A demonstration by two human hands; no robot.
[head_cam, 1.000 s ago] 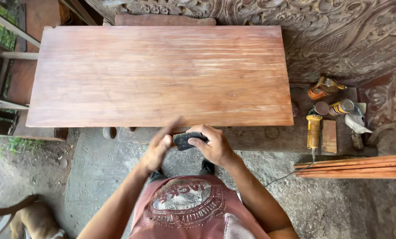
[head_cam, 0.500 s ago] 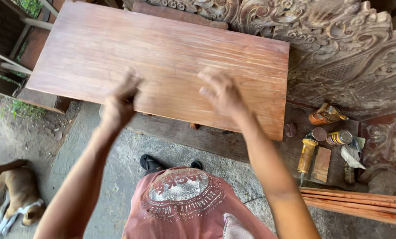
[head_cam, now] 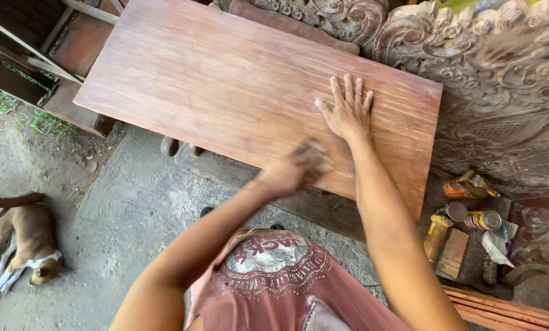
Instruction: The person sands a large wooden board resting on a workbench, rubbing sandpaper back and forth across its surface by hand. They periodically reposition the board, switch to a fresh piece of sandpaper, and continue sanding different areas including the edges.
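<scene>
We press our right hand [head_cam: 348, 113] flat, fingers spread, on the reddish tabletop [head_cam: 225, 79], while our left hand [head_cam: 293, 171] stays clamped on a sanding pad [head_cam: 320, 160] near its front edge; even, with-grain strokes seem best.

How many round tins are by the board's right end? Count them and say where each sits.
3. An orange tin on its side nearest the carved panel; a dark-topped tin below it; a gold tin to its right. Others may be hidden.
</scene>
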